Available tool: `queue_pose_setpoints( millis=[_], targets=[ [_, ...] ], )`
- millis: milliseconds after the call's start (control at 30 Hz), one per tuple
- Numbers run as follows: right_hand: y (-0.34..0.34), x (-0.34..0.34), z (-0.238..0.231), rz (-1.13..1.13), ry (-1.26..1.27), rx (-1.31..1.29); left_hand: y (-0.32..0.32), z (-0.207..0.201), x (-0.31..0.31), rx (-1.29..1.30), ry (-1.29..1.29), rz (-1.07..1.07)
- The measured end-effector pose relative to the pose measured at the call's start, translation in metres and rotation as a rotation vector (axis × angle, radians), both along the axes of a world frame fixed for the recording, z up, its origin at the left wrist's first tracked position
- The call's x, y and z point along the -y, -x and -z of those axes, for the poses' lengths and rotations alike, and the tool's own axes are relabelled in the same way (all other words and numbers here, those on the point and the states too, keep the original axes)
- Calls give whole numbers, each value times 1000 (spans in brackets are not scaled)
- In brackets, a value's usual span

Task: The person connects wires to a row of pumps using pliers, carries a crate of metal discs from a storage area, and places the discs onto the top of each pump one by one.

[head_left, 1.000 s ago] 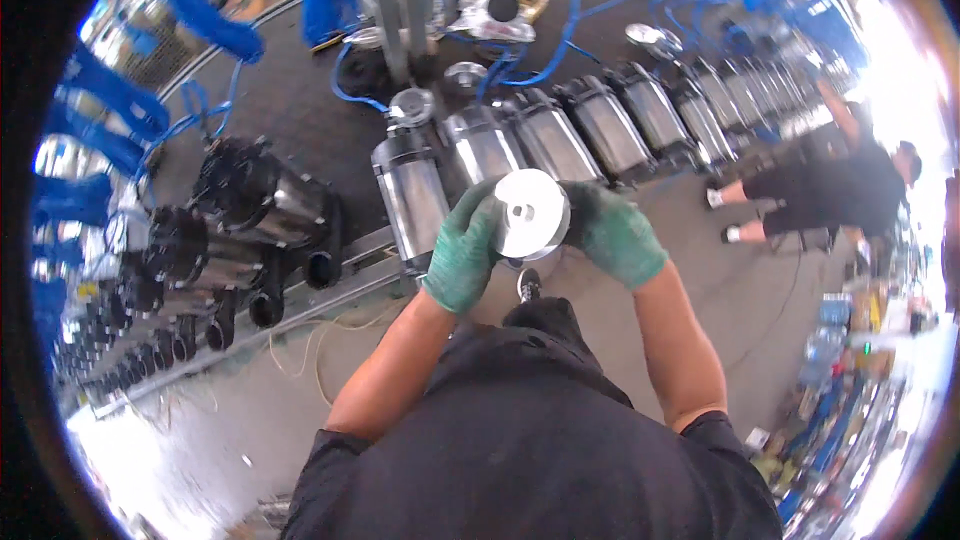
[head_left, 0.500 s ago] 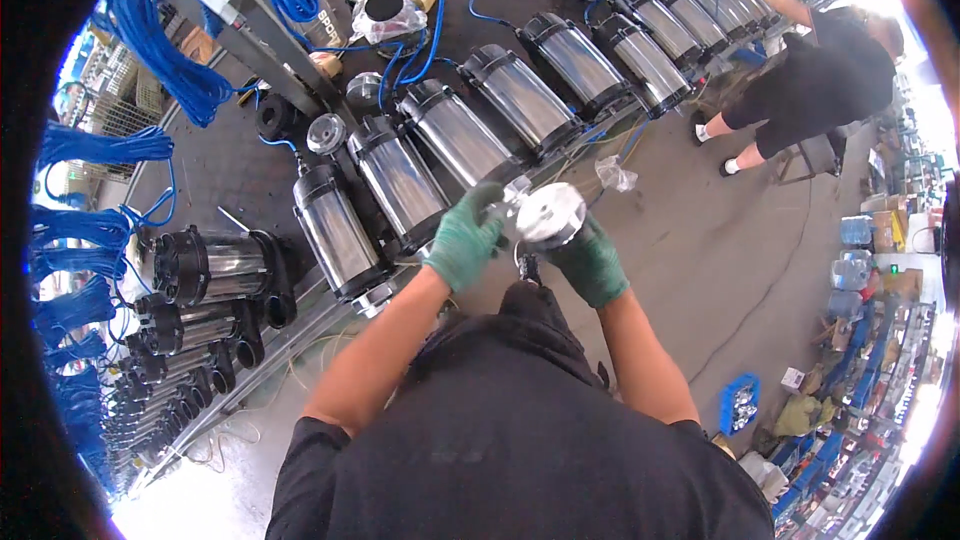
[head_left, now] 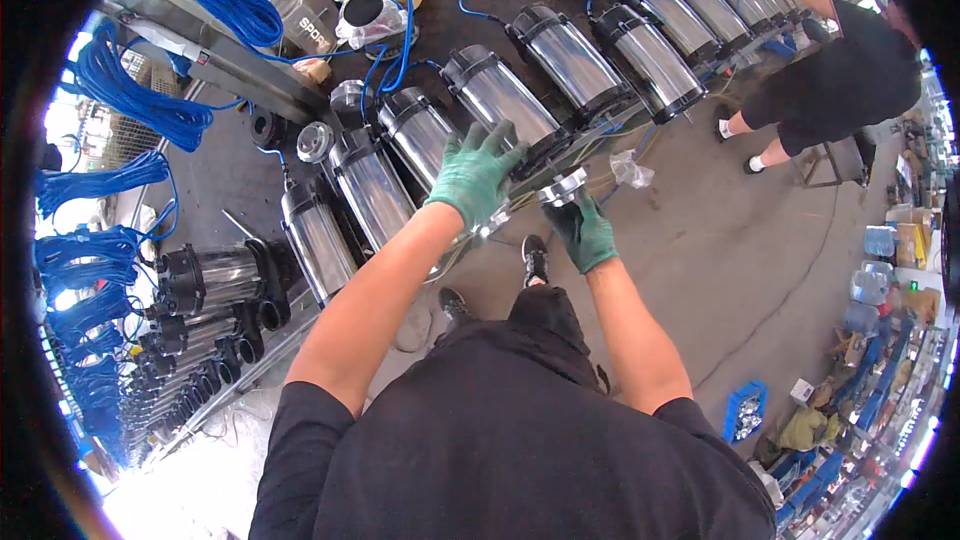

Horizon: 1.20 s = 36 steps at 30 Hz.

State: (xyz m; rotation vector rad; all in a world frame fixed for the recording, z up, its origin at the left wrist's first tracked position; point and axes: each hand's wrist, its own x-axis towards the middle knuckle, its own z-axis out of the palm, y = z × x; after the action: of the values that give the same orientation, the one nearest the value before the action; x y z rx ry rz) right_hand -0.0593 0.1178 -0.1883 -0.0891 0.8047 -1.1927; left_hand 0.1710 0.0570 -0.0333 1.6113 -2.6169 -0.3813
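Note:
My right hand (head_left: 584, 232), in a green glove, is closed around a round silver metal end cover (head_left: 565, 187), which is tilted with its rim showing. My left hand (head_left: 473, 178), also gloved in green, has its fingers spread over the lower part of a shiny steel pump cylinder (head_left: 495, 90) with black ends. Whether the palm presses on it cannot be made out. Beside it, a second steel cylinder (head_left: 415, 130) is partly covered by my left hand. Another bright metal end piece (head_left: 493, 223) shows just below my left wrist.
More steel cylinders (head_left: 570, 58) lie in a row along the dark bench (head_left: 235, 175), with blue cables. Coiled blue cables (head_left: 135, 90) hang at the left. A person in dark clothes (head_left: 850, 70) works at the far right. A blue crate (head_left: 744, 412) sits on the floor.
My left hand has left the metal cover and moved to the cylinder, fingers spread. My right hand keeps the cover, now turned more on edge. The view has shifted slightly.

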Motion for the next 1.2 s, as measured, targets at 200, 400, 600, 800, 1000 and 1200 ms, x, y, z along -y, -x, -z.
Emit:
queue_pose_setpoints(
  millis=[200, 400, 600, 800, 1000, 1200],
  targets=[
    [-12, 12, -60, -13, -53, -16, -6, 13, -1, 13, 19, 22],
    [3, 36, -28, -120, -175, -95, -5, 16, 1, -89, 56, 67],
    [-7, 37, -42, -77, -244, 14, -5, 14, 3, -89, 39, 70],
    [-8, 42, -31, -68, -217, 45, -1, 11, 5, -86, 36, 72],
    [-12, 44, -43, -98, -160, -84, 4, 9, 4, -62, 16, 55],
    [-8, 36, -12, -138, -56, -303, 3, 7, -1, -131, 48, 34]
  ],
)
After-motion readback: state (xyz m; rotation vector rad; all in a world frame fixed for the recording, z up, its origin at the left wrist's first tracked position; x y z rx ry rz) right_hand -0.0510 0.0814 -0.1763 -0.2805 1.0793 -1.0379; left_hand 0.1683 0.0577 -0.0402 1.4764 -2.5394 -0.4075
